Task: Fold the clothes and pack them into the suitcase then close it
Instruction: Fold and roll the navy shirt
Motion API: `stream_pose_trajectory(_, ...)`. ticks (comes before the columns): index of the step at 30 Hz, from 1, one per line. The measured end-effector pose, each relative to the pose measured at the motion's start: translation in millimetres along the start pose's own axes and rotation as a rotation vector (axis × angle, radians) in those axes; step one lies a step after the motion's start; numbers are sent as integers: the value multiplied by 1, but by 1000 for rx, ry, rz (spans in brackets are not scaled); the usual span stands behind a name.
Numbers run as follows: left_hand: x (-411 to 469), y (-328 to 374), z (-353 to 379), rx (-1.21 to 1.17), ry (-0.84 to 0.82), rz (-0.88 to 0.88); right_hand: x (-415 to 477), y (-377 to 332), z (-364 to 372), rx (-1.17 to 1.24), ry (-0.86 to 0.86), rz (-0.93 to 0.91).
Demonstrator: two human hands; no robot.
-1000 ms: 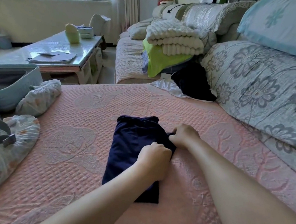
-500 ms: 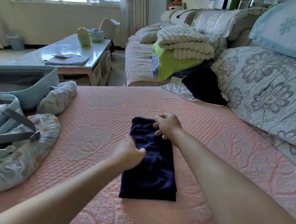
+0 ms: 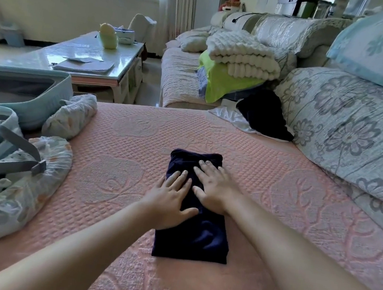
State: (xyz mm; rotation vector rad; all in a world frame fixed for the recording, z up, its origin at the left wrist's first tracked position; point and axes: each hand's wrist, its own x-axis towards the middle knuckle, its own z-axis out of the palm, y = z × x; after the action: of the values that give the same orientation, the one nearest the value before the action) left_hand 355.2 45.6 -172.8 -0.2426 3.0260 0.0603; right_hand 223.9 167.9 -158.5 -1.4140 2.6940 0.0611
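A dark navy garment [image 3: 197,240] lies folded into a narrow rectangle on the pink bed cover [image 3: 119,184]. My left hand [image 3: 171,200] presses flat on its left side with the fingers straight. Beside it, my right hand [image 3: 214,186] lies flat on the upper right part, fingers spread. The light blue suitcase [image 3: 33,99] stands open at the left edge, with grey straps [image 3: 15,146] across the near half. A black garment [image 3: 265,115] and a white one [image 3: 228,118] lie unfolded at the far end by the sofa back.
Two floral cloth bundles [image 3: 16,194] [image 3: 72,114] sit beside the suitcase. Floral cushions [image 3: 348,131] line the right side. A stack of white and green blankets [image 3: 237,63] rests on the far sofa. A glass-topped coffee table [image 3: 95,56] stands beyond the suitcase.
Both hands have let go of the navy garment's edges and now lie flat on it. The fold is finished into a narrower rectangle. The camera has shifted left.
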Motion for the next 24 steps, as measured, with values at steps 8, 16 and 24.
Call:
stream_pose_trajectory(8,-44,0,11,24,84,185,-44,-9,13,11,-44,-84)
stream_pose_trajectory(16,-84,-6,13,89,32,367,-109,-20,14,75,-50,-293)
stream_pose_trajectory(24,-90,-1,4,167,95,395,-133,-12,18,39,-21,-336)
